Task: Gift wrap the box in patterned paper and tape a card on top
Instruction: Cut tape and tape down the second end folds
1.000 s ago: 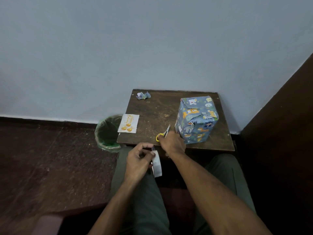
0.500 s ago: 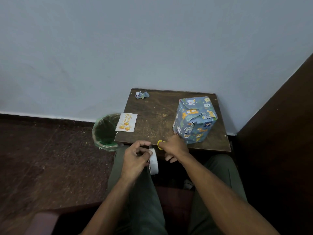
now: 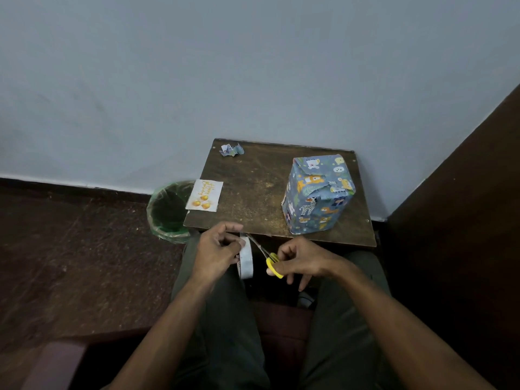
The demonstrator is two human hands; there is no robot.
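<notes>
Yellow-handled scissors (image 3: 271, 260) sat in the right hand (image 3: 302, 261), fingers curled through the loops, blades pointing up-left toward the tape roll (image 3: 246, 258) at lower centre of the frame. Left hand (image 3: 218, 253) gripped the roll, thumb and forefinger pinching near its top, probably a pulled tape end; the strip itself was too thin to make out. Blade tips lay just beside the roll's upper edge, so the cut turned on that gap; whether the blades were apart was unclear. Wrapped box (image 3: 318, 194) stood upright at the right of the table (image 3: 253, 192), well apart from both hands, nearer the right one. Card (image 3: 204, 195) lay flat at the table's left edge, overhanging the green bin (image 3: 168, 212), not yet on the box. Paper scrap (image 3: 231, 150) at the table's far edge.
</notes>
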